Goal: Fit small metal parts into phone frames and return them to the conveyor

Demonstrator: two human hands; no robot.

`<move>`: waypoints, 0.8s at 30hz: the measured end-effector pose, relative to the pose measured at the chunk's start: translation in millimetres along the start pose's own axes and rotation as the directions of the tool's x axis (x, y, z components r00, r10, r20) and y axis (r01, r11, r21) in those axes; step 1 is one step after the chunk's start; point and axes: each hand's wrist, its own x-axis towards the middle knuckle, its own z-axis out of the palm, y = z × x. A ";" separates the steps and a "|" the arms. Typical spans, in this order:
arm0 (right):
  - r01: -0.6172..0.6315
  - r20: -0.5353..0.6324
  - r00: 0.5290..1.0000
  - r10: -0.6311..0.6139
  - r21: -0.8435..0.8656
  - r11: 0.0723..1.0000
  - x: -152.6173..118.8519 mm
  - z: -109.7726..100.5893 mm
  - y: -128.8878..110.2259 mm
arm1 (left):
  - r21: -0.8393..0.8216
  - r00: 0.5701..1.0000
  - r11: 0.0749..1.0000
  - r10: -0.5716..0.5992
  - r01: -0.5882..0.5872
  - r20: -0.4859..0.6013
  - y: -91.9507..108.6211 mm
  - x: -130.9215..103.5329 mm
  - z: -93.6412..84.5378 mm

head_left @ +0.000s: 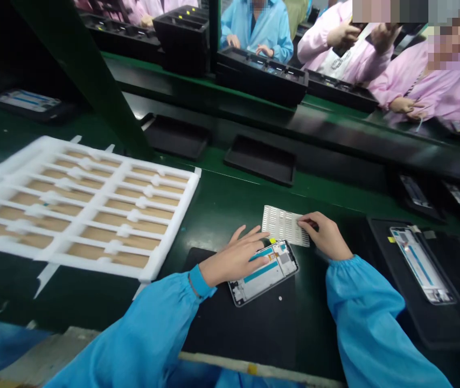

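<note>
A phone frame with blue strips and a yellow tab lies tilted on a black mat. My left hand rests over its left part, fingers spread, one fingertip touching the frame near the blue strips. Just behind the phone frame is a pale sheet of small label strips. At the right edge of that sheet, my right hand pinches with thumb and forefinger; whether a single label is between them is too small to tell. A tiny white dot lies on the mat.
A white foam tray with slots stands to the left. On the right, a black tray holds another phone frame. Two black trays lie behind. A green post rises at left. Co-workers sit across the line.
</note>
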 end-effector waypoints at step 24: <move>-0.097 0.092 0.991 0.098 -0.015 0.995 12.3 -0.9 13.8 | -0.015 0.981 0.996 0.086 -0.085 0.172 13.3 39.6 10.5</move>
